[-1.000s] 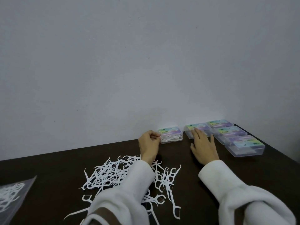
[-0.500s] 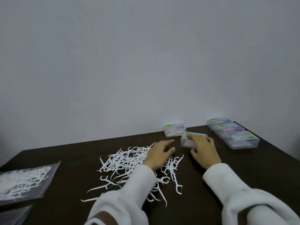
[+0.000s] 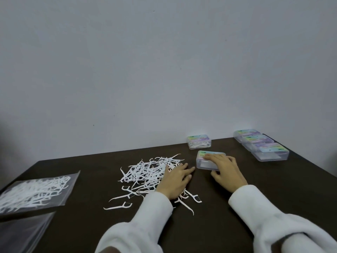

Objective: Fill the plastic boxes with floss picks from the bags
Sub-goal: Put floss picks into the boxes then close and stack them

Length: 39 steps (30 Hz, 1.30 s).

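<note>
One box (image 3: 199, 141) beyond the pile (image 3: 149, 170) is holding picks; my right hand (image 3: 227, 170) is gripping an empty box (image 3: 204, 162), left hand (image 3: 176, 177) lying flat; three boxes (image 3: 260, 144) are waiting.

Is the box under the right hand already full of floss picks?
No: the box under the right hand looks clear and empty inside.
</note>
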Motion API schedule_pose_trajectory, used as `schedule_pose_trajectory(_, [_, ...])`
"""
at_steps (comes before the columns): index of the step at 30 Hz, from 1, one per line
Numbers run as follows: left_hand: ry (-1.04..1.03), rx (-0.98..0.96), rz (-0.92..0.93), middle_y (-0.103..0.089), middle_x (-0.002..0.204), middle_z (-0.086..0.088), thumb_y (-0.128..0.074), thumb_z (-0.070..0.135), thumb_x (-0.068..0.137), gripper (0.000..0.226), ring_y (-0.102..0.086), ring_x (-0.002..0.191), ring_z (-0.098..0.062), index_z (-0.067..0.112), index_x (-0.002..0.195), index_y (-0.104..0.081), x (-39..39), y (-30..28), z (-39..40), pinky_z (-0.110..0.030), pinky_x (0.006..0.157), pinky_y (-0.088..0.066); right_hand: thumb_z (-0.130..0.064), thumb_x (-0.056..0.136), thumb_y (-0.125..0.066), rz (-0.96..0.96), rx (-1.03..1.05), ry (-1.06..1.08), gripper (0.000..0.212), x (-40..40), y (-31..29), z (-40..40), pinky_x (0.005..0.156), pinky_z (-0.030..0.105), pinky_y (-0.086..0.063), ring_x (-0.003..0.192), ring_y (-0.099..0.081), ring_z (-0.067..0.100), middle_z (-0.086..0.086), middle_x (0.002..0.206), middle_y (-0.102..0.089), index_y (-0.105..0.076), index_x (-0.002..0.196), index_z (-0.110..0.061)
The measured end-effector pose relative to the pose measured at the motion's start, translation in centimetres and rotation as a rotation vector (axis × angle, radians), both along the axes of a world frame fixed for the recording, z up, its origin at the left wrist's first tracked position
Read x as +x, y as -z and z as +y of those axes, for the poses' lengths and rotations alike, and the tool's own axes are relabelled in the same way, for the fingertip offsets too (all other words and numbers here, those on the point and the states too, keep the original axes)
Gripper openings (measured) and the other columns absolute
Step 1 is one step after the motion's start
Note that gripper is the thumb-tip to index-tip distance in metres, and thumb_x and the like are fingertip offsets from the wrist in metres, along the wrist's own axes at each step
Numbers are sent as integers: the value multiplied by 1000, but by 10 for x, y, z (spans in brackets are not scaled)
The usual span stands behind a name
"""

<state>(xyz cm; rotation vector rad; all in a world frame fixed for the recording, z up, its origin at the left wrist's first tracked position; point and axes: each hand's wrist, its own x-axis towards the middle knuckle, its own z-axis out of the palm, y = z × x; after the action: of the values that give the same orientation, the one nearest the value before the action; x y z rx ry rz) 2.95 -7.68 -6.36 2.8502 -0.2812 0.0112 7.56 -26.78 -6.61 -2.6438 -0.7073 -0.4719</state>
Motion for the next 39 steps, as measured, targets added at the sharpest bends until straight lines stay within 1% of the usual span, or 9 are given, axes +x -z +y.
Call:
schedule_pose_trajectory(5, [-81, -37, -59, -26, 155, 2, -29, 26, 103, 43, -18, 144, -11, 25, 146, -32, -11, 2, 18, -45, 116, 7, -30, 90, -54, 79, -66, 84, 64, -4, 2, 2, 117, 36, -6, 145, -7, 14, -2, 156, -13, -21, 145, -28])
schedule_pose_trajectory(9, [-135, -109, -175, -31, 153, 4, -32, 27, 103, 41, -20, 143, -9, 26, 143, -38, -20, 3, 21, -48, 113, 14, -36, 85, -61, 126, 2, 89, 65, -7, -2, 2, 112, 37, -22, 140, -15, 20, 0, 155, -15, -30, 141, -28])
schedule_pose_trajectory(12, [-127, -176, -290, -40, 146, 7, -34, 26, 102, 37, -26, 140, -6, 27, 138, -45, -26, 0, 15, -44, 112, 18, -40, 82, -64, 134, 32, 139, 71, -10, 0, 2, 112, 41, -21, 140, -12, 23, 2, 154, -15, -28, 142, -28])
schedule_pose_trajectory(16, [-90, -236, -442, -51, 133, 11, -38, 25, 101, 31, -39, 129, -2, 27, 129, -52, -31, -2, 7, -34, 114, 12, -27, 79, -72, 317, 321, 55, 69, -10, 0, 0, 104, 33, -37, 127, -41, 20, 5, 140, -39, -36, 137, -23])
schedule_pose_trajectory(21, [3, -242, -617, -56, 128, 6, -48, 17, 97, 34, -45, 122, -7, 20, 130, -53, -32, -3, 4, -29, 118, -12, -23, 73, -77, 370, 592, -96, 65, -16, -6, 7, 96, 25, -42, 117, -48, 13, 1, 132, -48, -41, 128, -24])
schedule_pose_trajectory(25, [74, -286, -614, -57, 128, 1, -56, 13, 91, 42, -48, 119, -11, 18, 132, -52, -35, -3, 2, -14, 102, -30, -25, 70, -79, 353, 618, -186, 65, -24, -7, 15, 88, 16, -44, 111, -51, 11, -5, 121, -50, -40, 122, -30])
schedule_pose_trajectory(31, [109, -249, -699, -68, 112, -5, -62, 11, 84, 36, -65, 100, -19, 12, 120, -63, -35, -2, -1, -29, 89, -52, -31, 69, -80, 145, 520, -193, 68, -29, -11, 17, 89, 18, -40, 107, -47, 7, -4, 120, -50, -36, 121, -36])
schedule_pose_trajectory(35, [120, -143, -787, -72, 97, -7, -69, 7, 73, 36, -68, 75, -19, 7, 109, -67, -37, -4, -5, -25, 67, -54, -30, 69, -80, 78, 499, -197, 69, -32, -12, 17, 85, 12, -38, 105, -47, 6, -4, 117, -49, -34, 119, -36])
schedule_pose_trajectory(39, [91, -74, -860, -72, 87, -4, -74, 9, 66, 35, -66, 66, -16, 7, 101, -67, -36, -5, -4, -23, 61, -51, -29, 69, -80, 62, 516, -184, 71, -37, -16, 20, 84, 8, -37, 104, -47, 6, -7, 112, -44, -26, 115, -30])
